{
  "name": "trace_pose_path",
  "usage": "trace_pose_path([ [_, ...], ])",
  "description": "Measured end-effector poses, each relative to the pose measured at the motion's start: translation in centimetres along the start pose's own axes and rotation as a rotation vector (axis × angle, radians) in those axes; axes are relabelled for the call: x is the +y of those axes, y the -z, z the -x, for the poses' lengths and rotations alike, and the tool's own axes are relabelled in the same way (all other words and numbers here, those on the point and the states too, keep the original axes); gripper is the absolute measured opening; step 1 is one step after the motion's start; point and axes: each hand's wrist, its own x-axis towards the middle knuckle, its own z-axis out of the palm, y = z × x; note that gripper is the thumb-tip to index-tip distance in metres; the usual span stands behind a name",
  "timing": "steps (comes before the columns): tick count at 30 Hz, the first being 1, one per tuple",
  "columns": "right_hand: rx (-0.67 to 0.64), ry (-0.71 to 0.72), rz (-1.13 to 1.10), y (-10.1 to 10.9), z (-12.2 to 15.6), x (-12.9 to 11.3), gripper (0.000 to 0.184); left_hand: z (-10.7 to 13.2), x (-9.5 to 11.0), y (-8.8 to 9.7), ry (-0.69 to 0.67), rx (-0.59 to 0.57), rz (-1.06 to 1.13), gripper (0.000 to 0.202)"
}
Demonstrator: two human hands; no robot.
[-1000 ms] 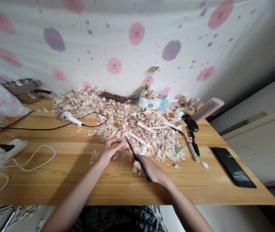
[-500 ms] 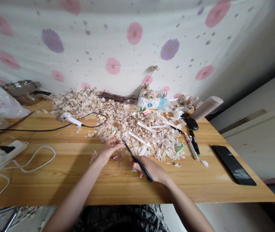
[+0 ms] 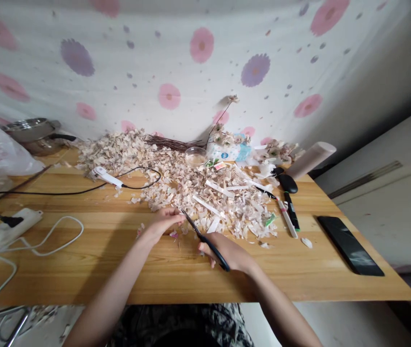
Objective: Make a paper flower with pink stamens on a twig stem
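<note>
My right hand (image 3: 223, 251) is closed round the handles of dark scissors (image 3: 201, 236), whose blades point up and to the left. The blade tips are close to the fingertips of my left hand (image 3: 164, 222). That hand is pinched, thumb against fingers; whatever lies between them is too small to make out. Just beyond both hands spreads a heap of pale, dried petal-like flakes (image 3: 176, 188), with several white paper strips (image 3: 207, 206) on it. A small pink scrap (image 3: 173, 234) lies on the wooden table (image 3: 147, 284) between my hands.
A black phone (image 3: 350, 246) lies at the right. A white curling-iron-like device (image 3: 107, 177) with a black cord and a power strip (image 3: 24, 220) are at the left. Behind the heap are dark twigs (image 3: 172, 142), a clear round dish (image 3: 195, 156) and a tissue pack (image 3: 227, 153).
The hands and scissors keep almost the same place; the scissors' blades look slightly closer together. The whole view has shifted a little.
</note>
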Motion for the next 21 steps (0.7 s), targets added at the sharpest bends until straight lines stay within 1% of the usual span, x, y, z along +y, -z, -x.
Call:
trace_pose_path([
  [8,-0.025,-0.005,0.007,0.31,0.07,0.10,0.056,0.12,0.18,0.09,0.033,-0.037,-0.022,0.018],
  [21,-0.001,-0.010,0.027,0.69,0.37,0.47,0.050,0.34,0.69,0.15,0.076,-0.068,-0.032,0.018],
])
